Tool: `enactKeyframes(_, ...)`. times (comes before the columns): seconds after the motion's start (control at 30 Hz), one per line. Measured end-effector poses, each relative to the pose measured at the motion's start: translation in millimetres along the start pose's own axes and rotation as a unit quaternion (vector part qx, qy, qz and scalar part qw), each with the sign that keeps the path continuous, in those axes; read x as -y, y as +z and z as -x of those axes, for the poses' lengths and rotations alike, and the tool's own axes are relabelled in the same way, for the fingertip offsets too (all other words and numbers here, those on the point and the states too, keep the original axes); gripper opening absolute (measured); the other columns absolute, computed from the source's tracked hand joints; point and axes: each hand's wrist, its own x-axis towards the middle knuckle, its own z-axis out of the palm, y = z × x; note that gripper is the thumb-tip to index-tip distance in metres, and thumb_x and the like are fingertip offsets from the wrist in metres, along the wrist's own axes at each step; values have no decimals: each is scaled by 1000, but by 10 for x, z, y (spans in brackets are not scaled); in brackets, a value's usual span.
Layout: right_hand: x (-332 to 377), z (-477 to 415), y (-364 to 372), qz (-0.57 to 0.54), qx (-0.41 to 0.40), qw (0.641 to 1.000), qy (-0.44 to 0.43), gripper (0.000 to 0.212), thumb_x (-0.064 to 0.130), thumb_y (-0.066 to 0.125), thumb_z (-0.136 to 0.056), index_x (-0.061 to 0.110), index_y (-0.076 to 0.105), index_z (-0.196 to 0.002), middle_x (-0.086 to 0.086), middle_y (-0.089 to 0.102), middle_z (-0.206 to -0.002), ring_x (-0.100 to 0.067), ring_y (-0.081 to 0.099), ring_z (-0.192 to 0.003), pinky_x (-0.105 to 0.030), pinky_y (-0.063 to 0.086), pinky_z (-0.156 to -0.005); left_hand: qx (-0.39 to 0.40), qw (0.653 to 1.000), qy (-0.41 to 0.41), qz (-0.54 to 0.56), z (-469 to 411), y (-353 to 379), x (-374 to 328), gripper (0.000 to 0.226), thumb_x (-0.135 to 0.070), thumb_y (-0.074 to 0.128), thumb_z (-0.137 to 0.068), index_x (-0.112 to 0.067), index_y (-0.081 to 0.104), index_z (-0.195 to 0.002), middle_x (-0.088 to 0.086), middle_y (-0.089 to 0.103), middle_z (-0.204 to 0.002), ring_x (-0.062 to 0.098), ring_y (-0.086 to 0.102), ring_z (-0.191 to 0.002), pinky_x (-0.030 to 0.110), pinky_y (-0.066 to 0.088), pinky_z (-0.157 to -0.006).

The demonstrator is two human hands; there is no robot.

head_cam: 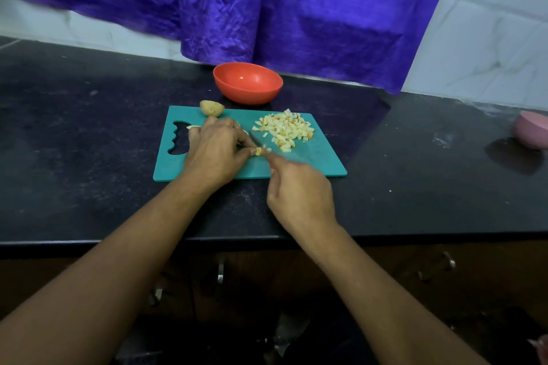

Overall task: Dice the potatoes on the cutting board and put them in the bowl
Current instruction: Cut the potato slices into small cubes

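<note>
One wide-angle camera, worn on the head, is looking forward and down across the desk (89, 133) toward the wall (489, 38) at 12 o'clock. It is sitting near, the cutting board (320, 160) mid-frame, forearms (142, 249) entering from 6 o'clock.

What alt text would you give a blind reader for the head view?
A left hand steadies a potato piece on a teal cutting board while the right hand cuts it with a knife. Diced potato is piled to the right, a whole potato sits at the board's far edge, and an empty red bowl stands behind.
</note>
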Motion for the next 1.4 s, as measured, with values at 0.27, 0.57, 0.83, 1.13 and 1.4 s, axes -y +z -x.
enactKeyframes(0.27, -96, -28, -192, -29, -12, 999, 9, 43, 29, 46, -105, 40, 50, -147, 9, 65, -83, -9, 59, -69, -34, 54, -64, -7, 1000, -6, 5, -5, -14, -8, 10, -44, 76, -88, -37, 77, -95, -15, 56, -103, 16, 46, -116, 43, 34, -94)
enactKeyframes(0.57, -58, 30, -16, -3, 21, 1000, 6, 44, 30, 45, -105, 34, 49, -148, 4, 67, -97, -14, 62, -85, -39, 57, -74, -10, 1000, -21, -9, 20, -49, -30, 10, -43, 78, -86, -36, 77, -93, -14, 57, -106, 17, 46, -118, 43, 34, -95)
enactKeyframes(0.83, -13, -29, -106, -16, -28, 999, 4, 45, 29, 46, -105, 36, 47, -149, 7, 63, -87, -9, 56, -74, -31, 50, -64, -7, 1000, -16, -12, 17, -38, -24, 12, -43, 76, -88, -35, 77, -96, -11, 56, -107, 20, 47, -120, 46, 36, -96)
enactKeyframes(1.13, -34, 44, -70, 26, 21, 999, -22, 46, 29, 45, -105, 34, 46, -150, 4, 67, -99, -16, 63, -88, -39, 57, -77, -8, 1000, -27, -12, 11, -41, -26, 8, -41, 76, -88, -36, 77, -94, -9, 60, -112, 19, 46, -118, 48, 36, -97)
enactKeyframes(1.4, -88, 16, -143, -47, -26, 998, 16, 42, 30, 48, -104, 39, 53, -144, 9, 65, -82, -10, 58, -68, -34, 53, -62, -9, 1000, -26, -6, 14, -36, -26, 9, -41, 77, -88, -36, 77, -95, -9, 61, -113, 19, 47, -119, 48, 36, -98)
